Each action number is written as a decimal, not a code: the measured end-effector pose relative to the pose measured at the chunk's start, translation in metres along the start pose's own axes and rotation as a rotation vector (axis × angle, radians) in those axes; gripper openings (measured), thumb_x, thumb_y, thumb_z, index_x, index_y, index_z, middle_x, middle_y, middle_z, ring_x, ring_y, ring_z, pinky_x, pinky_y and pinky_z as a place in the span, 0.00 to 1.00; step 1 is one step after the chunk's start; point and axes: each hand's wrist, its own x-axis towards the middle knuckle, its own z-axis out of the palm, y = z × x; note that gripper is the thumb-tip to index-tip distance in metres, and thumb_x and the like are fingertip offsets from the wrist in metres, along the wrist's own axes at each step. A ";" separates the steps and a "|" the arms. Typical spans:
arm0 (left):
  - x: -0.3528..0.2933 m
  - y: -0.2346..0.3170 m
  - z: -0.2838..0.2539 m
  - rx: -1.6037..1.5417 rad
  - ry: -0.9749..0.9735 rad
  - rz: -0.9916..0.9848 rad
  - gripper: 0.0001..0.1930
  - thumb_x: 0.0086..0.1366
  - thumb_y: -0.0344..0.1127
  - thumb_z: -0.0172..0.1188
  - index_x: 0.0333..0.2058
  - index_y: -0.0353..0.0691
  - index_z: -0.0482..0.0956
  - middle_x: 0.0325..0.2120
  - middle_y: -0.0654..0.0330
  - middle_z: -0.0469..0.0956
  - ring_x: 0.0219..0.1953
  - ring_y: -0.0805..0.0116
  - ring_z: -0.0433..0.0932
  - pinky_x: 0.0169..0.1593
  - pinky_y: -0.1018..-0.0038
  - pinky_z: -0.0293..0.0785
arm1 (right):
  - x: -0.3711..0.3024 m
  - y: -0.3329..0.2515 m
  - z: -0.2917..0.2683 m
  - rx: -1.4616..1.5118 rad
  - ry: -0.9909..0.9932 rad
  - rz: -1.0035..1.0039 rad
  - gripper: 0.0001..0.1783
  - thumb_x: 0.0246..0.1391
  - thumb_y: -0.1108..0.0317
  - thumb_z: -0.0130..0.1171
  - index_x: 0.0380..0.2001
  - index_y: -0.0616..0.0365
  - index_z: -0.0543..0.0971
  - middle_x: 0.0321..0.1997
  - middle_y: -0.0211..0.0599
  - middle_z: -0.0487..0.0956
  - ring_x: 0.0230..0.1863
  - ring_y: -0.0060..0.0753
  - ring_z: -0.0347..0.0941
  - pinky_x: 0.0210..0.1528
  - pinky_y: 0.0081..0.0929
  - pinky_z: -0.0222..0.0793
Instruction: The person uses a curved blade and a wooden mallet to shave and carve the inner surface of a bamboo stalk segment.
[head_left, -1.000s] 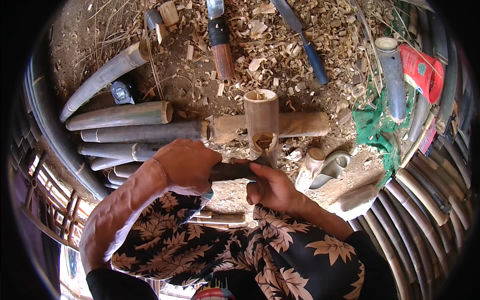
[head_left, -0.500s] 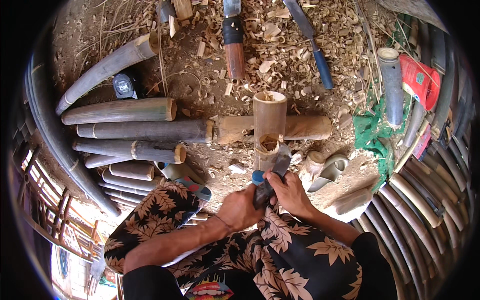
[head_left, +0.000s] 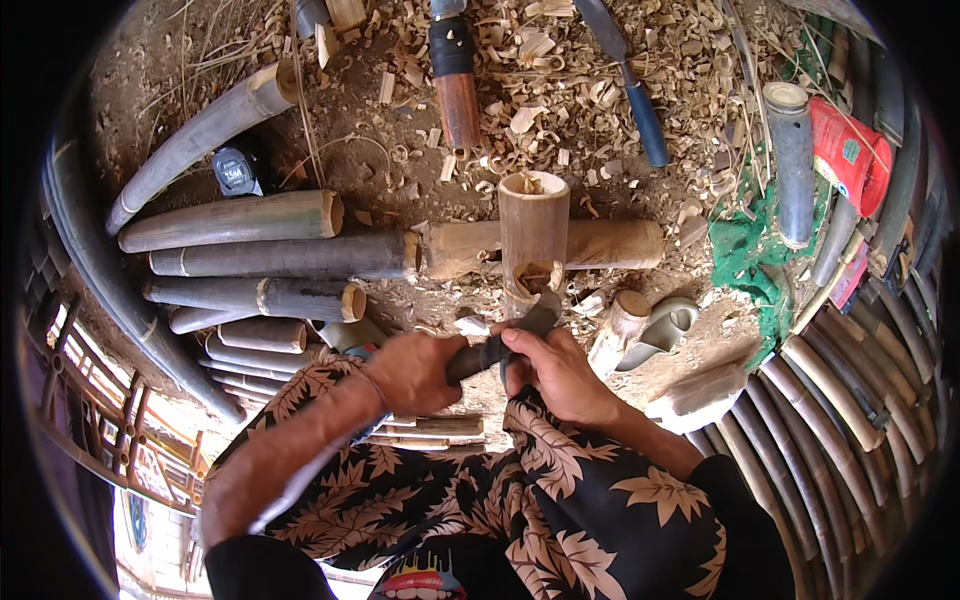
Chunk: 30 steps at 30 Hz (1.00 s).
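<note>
A dark-handled knife point(head_left: 472, 360) lies aslant across the front of me. My left hand point(head_left: 418, 372) is a fist around its handle. My right hand point(head_left: 560, 375) closes around the knife nearer the blade, thumb along the top. The blade tip reaches the lower part of an upright-looking bamboo tube point(head_left: 533, 225), right by a notch cut in its wall. Whether the edge touches the wood I cannot tell. Pale shavings show in the tube's open top. Behind the tube a peeled bamboo length point(head_left: 620, 245) lies crosswise on the ground.
Several bamboo lengths point(head_left: 290, 256) lie at left, with a tape measure point(head_left: 236, 172) above them. A wooden-handled tool point(head_left: 458, 105) and a blue-handled blade point(head_left: 645, 120) lie among shavings. At right are a grey bamboo tube point(head_left: 790, 170), a red packet point(head_left: 850, 160), green netting point(head_left: 742, 255) and stacked bamboo point(head_left: 800, 450).
My left hand has moved left and upward, swinging the knife's handle out to the left. My right hand has turned with it and stays near the blade. The view has shifted slightly.
</note>
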 end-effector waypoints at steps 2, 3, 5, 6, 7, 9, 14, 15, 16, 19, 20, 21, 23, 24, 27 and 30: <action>0.001 -0.002 0.035 -0.169 0.116 0.047 0.14 0.46 0.35 0.63 0.32 0.35 0.74 0.20 0.46 0.78 0.24 0.53 0.80 0.32 0.60 0.75 | -0.002 0.000 -0.001 -0.192 0.054 -0.032 0.20 0.61 0.58 0.51 0.43 0.66 0.75 0.25 0.36 0.74 0.19 0.27 0.71 0.24 0.23 0.67; 0.002 0.003 0.058 -0.290 0.171 0.040 0.15 0.47 0.35 0.63 0.33 0.34 0.74 0.20 0.45 0.77 0.25 0.51 0.80 0.32 0.60 0.75 | -0.003 0.002 -0.002 -0.332 0.121 -0.012 0.19 0.62 0.58 0.50 0.42 0.66 0.75 0.26 0.37 0.74 0.19 0.28 0.71 0.25 0.24 0.68; 0.011 0.018 0.093 -0.446 0.263 -0.030 0.18 0.47 0.37 0.62 0.36 0.32 0.73 0.22 0.41 0.77 0.27 0.45 0.79 0.35 0.57 0.75 | -0.006 0.006 -0.005 -0.619 0.257 0.001 0.19 0.63 0.58 0.47 0.39 0.66 0.75 0.26 0.39 0.74 0.20 0.30 0.72 0.25 0.27 0.68; 0.015 0.025 0.105 -0.520 0.331 -0.005 0.20 0.48 0.39 0.62 0.37 0.32 0.72 0.24 0.38 0.77 0.29 0.41 0.79 0.38 0.55 0.75 | -0.009 0.008 -0.009 -0.731 0.340 -0.026 0.19 0.64 0.58 0.46 0.38 0.66 0.75 0.27 0.40 0.74 0.20 0.31 0.72 0.26 0.28 0.68; 0.016 0.029 0.111 -0.570 0.302 -0.023 0.22 0.49 0.37 0.63 0.41 0.31 0.71 0.25 0.38 0.78 0.30 0.37 0.78 0.38 0.53 0.75 | -0.012 0.011 -0.012 -1.040 0.278 -0.194 0.09 0.59 0.67 0.53 0.35 0.63 0.72 0.26 0.50 0.75 0.27 0.49 0.74 0.31 0.41 0.70; 0.014 0.047 0.120 -0.608 0.363 0.001 0.24 0.50 0.36 0.63 0.45 0.31 0.68 0.27 0.37 0.78 0.30 0.36 0.78 0.38 0.53 0.75 | -0.025 0.014 -0.019 -0.900 0.206 -0.417 0.10 0.59 0.65 0.54 0.35 0.63 0.72 0.26 0.49 0.74 0.27 0.46 0.74 0.31 0.39 0.69; 0.036 0.090 0.109 -0.763 0.415 0.631 0.43 0.52 0.41 0.67 0.60 0.27 0.53 0.54 0.32 0.62 0.59 0.41 0.63 0.62 0.58 0.62 | -0.066 -0.005 -0.040 -0.905 0.137 -0.822 0.17 0.59 0.60 0.55 0.43 0.63 0.71 0.36 0.40 0.70 0.30 0.36 0.69 0.38 0.28 0.66; 0.044 0.092 0.104 -0.604 0.336 0.564 0.47 0.51 0.46 0.68 0.61 0.25 0.51 0.56 0.32 0.59 0.61 0.40 0.59 0.64 0.59 0.58 | -0.067 -0.022 -0.049 -1.064 0.140 -0.891 0.18 0.59 0.61 0.55 0.46 0.63 0.70 0.37 0.42 0.69 0.29 0.37 0.69 0.35 0.29 0.66; 0.050 0.093 0.100 -0.448 0.254 0.532 0.51 0.51 0.51 0.68 0.62 0.24 0.49 0.58 0.31 0.56 0.63 0.39 0.55 0.66 0.60 0.55 | -0.066 -0.041 -0.058 -1.236 0.148 -0.964 0.20 0.59 0.62 0.54 0.48 0.64 0.70 0.38 0.43 0.68 0.28 0.37 0.69 0.33 0.30 0.67; 0.068 0.092 0.091 -0.794 0.012 0.407 0.50 0.52 0.63 0.65 0.56 0.21 0.59 0.53 0.38 0.65 0.55 0.47 0.67 0.62 0.61 0.61 | -0.072 -0.087 -0.071 -1.642 0.029 -0.810 0.27 0.51 0.63 0.59 0.53 0.65 0.68 0.34 0.46 0.75 0.26 0.41 0.75 0.24 0.33 0.71; 0.073 0.092 0.090 -1.103 -0.071 0.316 0.46 0.54 0.62 0.64 0.54 0.22 0.62 0.50 0.43 0.69 0.52 0.50 0.71 0.61 0.62 0.63 | -0.074 -0.101 -0.072 -1.906 -0.061 -0.633 0.30 0.49 0.63 0.61 0.54 0.65 0.68 0.32 0.46 0.77 0.25 0.41 0.76 0.24 0.32 0.71; 0.076 0.101 0.096 -1.565 0.032 0.364 0.34 0.62 0.59 0.56 0.53 0.32 0.67 0.38 0.56 0.73 0.39 0.63 0.74 0.51 0.63 0.69 | -0.073 -0.111 -0.069 -2.073 -0.087 -0.496 0.29 0.47 0.63 0.62 0.52 0.61 0.71 0.25 0.39 0.79 0.23 0.38 0.77 0.23 0.29 0.71; 0.089 0.110 0.097 -2.056 -0.051 0.418 0.27 0.66 0.58 0.49 0.50 0.39 0.69 0.32 0.61 0.71 0.34 0.67 0.71 0.45 0.65 0.69 | -0.061 -0.127 -0.057 -2.250 -0.170 -0.503 0.26 0.47 0.64 0.62 0.51 0.58 0.73 0.22 0.35 0.79 0.23 0.36 0.78 0.23 0.28 0.71; 0.094 0.114 0.098 -2.294 -0.125 0.396 0.24 0.68 0.57 0.46 0.49 0.42 0.70 0.29 0.63 0.70 0.31 0.69 0.69 0.42 0.66 0.69 | -0.055 -0.133 -0.049 -2.365 -0.184 -0.512 0.25 0.46 0.64 0.63 0.50 0.56 0.74 0.20 0.34 0.78 0.23 0.35 0.78 0.23 0.28 0.71; 0.102 0.126 0.098 -2.470 0.026 0.353 0.17 0.71 0.52 0.41 0.41 0.46 0.72 0.22 0.66 0.66 0.27 0.72 0.65 0.38 0.68 0.66 | -0.032 -0.149 -0.033 -2.394 -0.405 -0.388 0.15 0.45 0.65 0.62 0.38 0.55 0.81 0.23 0.36 0.81 0.25 0.36 0.80 0.26 0.30 0.73; 0.101 0.129 0.091 -2.543 0.137 0.213 0.14 0.69 0.45 0.45 0.31 0.43 0.70 0.17 0.66 0.63 0.26 0.67 0.65 0.40 0.67 0.66 | -0.017 -0.158 -0.031 -2.277 -0.517 -0.298 0.13 0.43 0.64 0.60 0.34 0.57 0.78 0.22 0.44 0.80 0.26 0.45 0.79 0.27 0.39 0.73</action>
